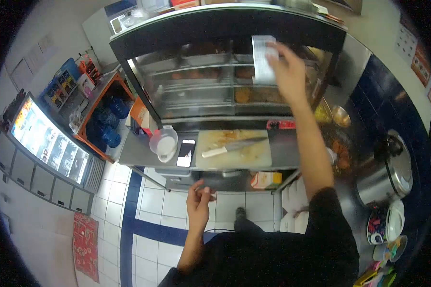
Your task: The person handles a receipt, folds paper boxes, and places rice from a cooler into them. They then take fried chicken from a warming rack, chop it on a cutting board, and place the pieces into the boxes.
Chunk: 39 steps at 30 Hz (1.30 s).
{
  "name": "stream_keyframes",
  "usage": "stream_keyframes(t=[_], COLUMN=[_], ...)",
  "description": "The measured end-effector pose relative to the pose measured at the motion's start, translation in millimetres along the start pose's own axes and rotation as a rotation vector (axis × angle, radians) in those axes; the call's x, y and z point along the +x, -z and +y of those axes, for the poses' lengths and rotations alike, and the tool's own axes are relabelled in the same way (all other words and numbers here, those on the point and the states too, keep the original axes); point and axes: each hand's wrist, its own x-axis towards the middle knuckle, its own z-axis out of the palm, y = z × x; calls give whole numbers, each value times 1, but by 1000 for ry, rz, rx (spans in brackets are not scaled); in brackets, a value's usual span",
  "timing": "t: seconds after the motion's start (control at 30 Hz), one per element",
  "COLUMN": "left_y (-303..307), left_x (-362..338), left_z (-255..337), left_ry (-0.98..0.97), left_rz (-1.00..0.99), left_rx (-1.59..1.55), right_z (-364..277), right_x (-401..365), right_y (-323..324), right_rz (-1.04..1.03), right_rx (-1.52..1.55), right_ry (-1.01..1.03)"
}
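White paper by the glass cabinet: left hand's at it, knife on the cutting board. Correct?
Wrong hand: the head view shows the right hand at the white paper by the glass cabinet. The knife is on the cutting board.

The person's two hands (199, 197) (289, 71), one paper sheet (262, 62), one kitchen knife (234, 146), one cutting board (258, 159), one smartphone (185, 154).

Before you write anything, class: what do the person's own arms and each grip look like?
A black top with short sleeves leaves both forearms bare. The left grip and right grip are ungloved hands, with nothing visibly worn at either wrist.
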Motion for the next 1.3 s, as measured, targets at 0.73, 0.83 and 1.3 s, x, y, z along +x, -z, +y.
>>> stream_keyframes(t=[0.73, 0.83, 1.3], left_y=[117, 148, 321], left_x=[217, 253, 397], left_z=[-15, -4, 23], left_ry=[223, 193, -38], left_rz=[22, -92, 35], left_rx=[48, 81, 72], right_z=[86, 71, 67], right_x=[143, 138, 135], right_y=[-95, -105, -108], right_rz=[87, 77, -60], right_rx=[-1335, -1349, -1509], right_ry=[667, 553, 585])
